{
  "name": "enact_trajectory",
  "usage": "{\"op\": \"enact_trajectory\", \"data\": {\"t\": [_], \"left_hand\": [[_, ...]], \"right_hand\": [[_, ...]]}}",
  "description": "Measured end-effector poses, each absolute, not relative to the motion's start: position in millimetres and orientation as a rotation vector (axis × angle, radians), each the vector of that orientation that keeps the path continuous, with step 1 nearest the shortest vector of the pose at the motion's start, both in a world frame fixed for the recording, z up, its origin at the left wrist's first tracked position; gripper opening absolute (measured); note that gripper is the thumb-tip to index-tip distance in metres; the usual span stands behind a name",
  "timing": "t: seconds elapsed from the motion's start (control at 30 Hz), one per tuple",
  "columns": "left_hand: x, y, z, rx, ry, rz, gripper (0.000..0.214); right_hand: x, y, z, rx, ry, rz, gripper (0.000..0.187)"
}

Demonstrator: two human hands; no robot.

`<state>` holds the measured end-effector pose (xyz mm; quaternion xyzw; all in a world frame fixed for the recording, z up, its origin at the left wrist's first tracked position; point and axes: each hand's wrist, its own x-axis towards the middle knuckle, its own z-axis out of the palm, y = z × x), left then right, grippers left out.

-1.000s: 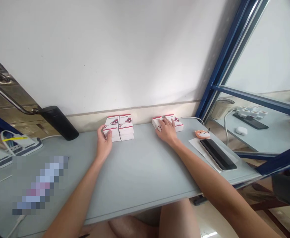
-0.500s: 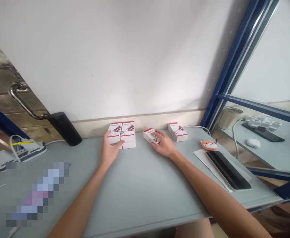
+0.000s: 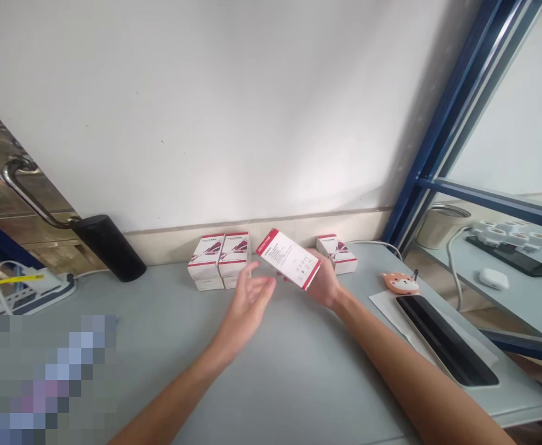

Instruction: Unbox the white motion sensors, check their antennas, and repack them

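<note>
A black-topped slab lies on white paper along the right edge of a gray desk, toward its front corner, an orange animal-faced item just behind. Over the desk's middle, a person's left hand reaches in, released, fingers parted, beside a red-and-white box grasped, tilted and raised, in the right hand. Near the back edge sit two matching stacks, left, and a single carton, right. A black cylinder stands by the back-left corner; beyond rises a white wall.
</note>
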<state>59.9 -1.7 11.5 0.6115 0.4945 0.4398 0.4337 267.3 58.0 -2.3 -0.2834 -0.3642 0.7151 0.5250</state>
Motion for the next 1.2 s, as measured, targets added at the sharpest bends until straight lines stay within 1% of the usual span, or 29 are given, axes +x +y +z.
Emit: {"op": "enact_trajectory", "data": {"t": [0.03,0.07,0.1,0.17,0.27,0.4,0.47,0.57,0.73,0.83,0.93,1.0,1.03,1.1,1.13,1.2], "left_hand": [[67,-2,13,1.394,1.185,1.007,0.066],[72,1,13,1.306,1.149,1.031,0.071],[75,4,12,1.249,1.121,1.08,0.072],[74,13,7,1.229,1.069,1.203,0.068],[65,20,-6,1.348,1.024,1.271,0.062],[55,17,-17,1.56,1.074,1.335,0.062],[54,15,-18,1.649,1.11,1.369,0.065],[54,12,-19,1.737,1.171,1.375,0.068],[56,7,-24,1.863,1.213,1.385,0.07],[56,6,-24,1.871,1.213,1.384,0.068],[55,8,-22,1.834,1.225,1.389,0.066],[55,9,-21,1.786,1.238,1.385,0.065],[55,10,-20,1.762,1.245,1.372,0.065],[56,12,-21,1.725,1.255,1.348,0.064],[56,13,-21,1.714,1.258,1.35,0.065],[56,14,-23,1.72,1.256,1.397,0.068]], "right_hand": [[264,55,-1,-0.679,-0.889,1.754,0.034],[262,53,-1,-0.691,-0.929,1.778,0.035],[259,50,0,-0.708,-1.0,1.781,0.037],[258,45,2,-0.745,-1.214,1.696,0.042],[259,38,6,-0.824,-1.52,1.332,0.044],[257,30,6,-0.918,-1.783,0.754,0.038],[256,27,3,-0.936,-1.854,0.559,0.037],[254,25,-3,-0.972,-1.878,0.461,0.037],[258,24,-5,-1.095,-1.863,0.37,0.025],[259,24,-2,-1.109,-1.915,0.317,0.022],[249,16,0,-1.009,-1.731,-0.006,0.024],[233,3,-1,-0.836,-1.659,-0.171,0.026],[222,-6,-3,-0.72,-1.741,-0.176,0.024],[199,-25,-10,-0.396,-2.115,-0.076,0.016],[187,-34,-15,-0.267,-2.266,-0.046,0.016],[170,-48,-23,-0.157,-2.457,0.113,0.029]]}}
